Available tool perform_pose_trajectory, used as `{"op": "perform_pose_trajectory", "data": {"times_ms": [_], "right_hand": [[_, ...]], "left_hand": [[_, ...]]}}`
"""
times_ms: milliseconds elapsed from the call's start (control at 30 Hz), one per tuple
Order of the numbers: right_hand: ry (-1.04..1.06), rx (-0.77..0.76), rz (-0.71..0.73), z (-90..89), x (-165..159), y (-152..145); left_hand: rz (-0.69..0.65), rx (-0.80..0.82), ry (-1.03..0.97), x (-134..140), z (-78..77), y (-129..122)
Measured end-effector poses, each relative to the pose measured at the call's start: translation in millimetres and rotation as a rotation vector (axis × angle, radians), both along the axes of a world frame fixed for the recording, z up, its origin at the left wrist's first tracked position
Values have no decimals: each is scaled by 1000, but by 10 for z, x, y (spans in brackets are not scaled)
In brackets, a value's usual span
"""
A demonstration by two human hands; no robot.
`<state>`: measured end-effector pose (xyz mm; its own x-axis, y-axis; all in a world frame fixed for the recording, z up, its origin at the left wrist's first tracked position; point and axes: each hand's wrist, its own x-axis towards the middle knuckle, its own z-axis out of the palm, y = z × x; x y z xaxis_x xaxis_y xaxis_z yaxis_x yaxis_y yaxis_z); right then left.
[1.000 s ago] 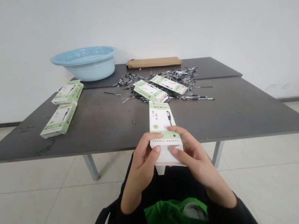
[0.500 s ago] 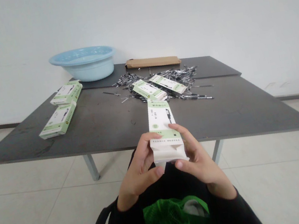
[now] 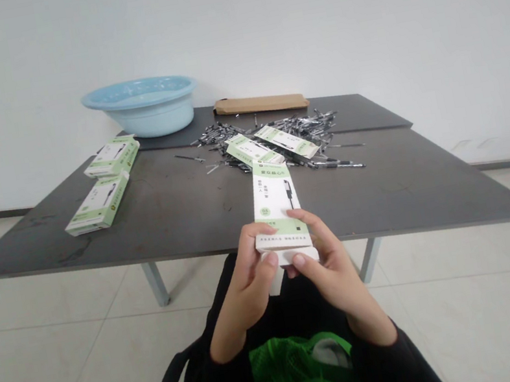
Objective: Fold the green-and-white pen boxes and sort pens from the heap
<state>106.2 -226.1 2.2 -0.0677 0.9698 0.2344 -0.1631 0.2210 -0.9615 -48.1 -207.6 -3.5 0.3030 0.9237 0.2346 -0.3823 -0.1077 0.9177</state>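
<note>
Between my hands, over the table's near edge, is a white and green pen box [image 3: 277, 203] with a pen printed on its face. My left hand [image 3: 251, 284] grips its left side, fingers on the top face and thumb against the end flap [image 3: 289, 256]. My right hand [image 3: 332, 266] holds the right side the same way, its thumb also pressing the flap. A narrow white side tab [image 3: 276, 283] hangs below the near end. Whether anything is inside the box cannot be seen.
Beyond the box, a heap of black and clear pens [image 3: 312, 125] lies with two more pen boxes [image 3: 286, 141] on it. Two pen boxes [image 3: 98, 204] rest at the left. A blue basin [image 3: 147, 114] and a brown cardboard piece [image 3: 259, 104] are at the back of the dark table [image 3: 181, 217].
Both thumbs have moved up and in, and the near end flap has folded up toward the box's opening. The box's face has tilted more toward me.
</note>
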Motion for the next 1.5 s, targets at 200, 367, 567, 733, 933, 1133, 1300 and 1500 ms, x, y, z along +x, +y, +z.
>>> {"op": "perform_pose_trajectory", "data": {"times_ms": [200,367,567,733,933,1133,1300,1500], "right_hand": [[-5,10,-35,-11,-55,-12],[10,21,-66,-30,-137,-33],[32,28,-72,-59,-187,-54],[78,0,-82,-66,-232,-59],[147,-5,-82,-82,-311,-91],[217,-30,-65,-93,-322,-99],[260,-16,-82,-102,-301,-87],[250,-56,-53,-91,-251,-67]], "left_hand": [[-9,21,19,20,1,-12],[49,131,45,-6,-34,-1],[95,255,163,-28,-40,-2],[165,236,191,16,-56,-28],[261,195,113,99,-86,-50],[438,185,92,158,-105,-47],[451,146,39,192,-110,-31],[300,28,-79,231,-72,-51]]}}
